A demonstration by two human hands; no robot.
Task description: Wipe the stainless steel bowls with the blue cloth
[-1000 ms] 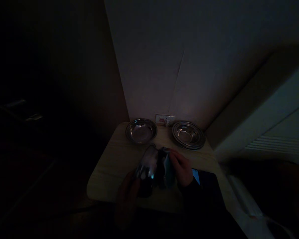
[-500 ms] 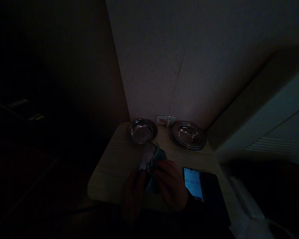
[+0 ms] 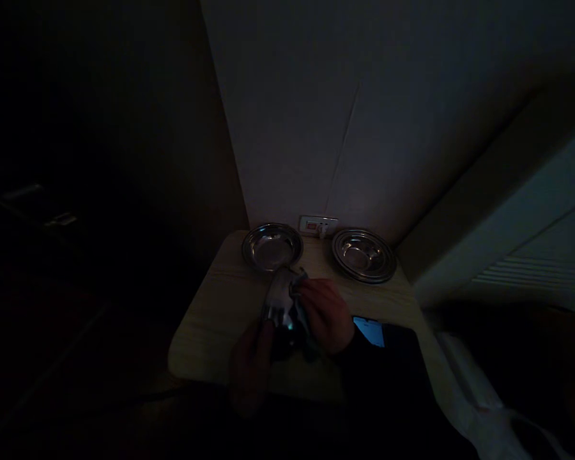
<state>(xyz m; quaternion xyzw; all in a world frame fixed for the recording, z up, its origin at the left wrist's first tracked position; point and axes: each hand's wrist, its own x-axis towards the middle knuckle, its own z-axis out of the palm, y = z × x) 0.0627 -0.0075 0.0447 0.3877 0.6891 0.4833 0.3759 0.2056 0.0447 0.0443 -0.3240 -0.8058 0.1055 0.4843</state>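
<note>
My left hand (image 3: 250,364) grips the near-left rim of a shiny metal bowl (image 3: 278,306), which is tilted up over the table. Against the right side of that bowl, my right hand (image 3: 326,314) is closed on a bluish cloth (image 3: 308,332), pressing it near the rim. Much of the cloth is hidden by the fingers and the dim light. Just beyond the held bowl, a metal dish (image 3: 272,248) lies face up. Farther right sits a stack of metal dishes (image 3: 363,257).
The small wooden table (image 3: 206,326) stands against a wall with a socket and plug (image 3: 320,226). A lit phone (image 3: 370,331) lies by a dark flat object (image 3: 405,354), partly covered by my right sleeve. The room is very dark.
The held bowl has turned so more of its shiny surface shows. My right hand has moved up along its rim with the cloth, and my sleeve covers more of the phone.
</note>
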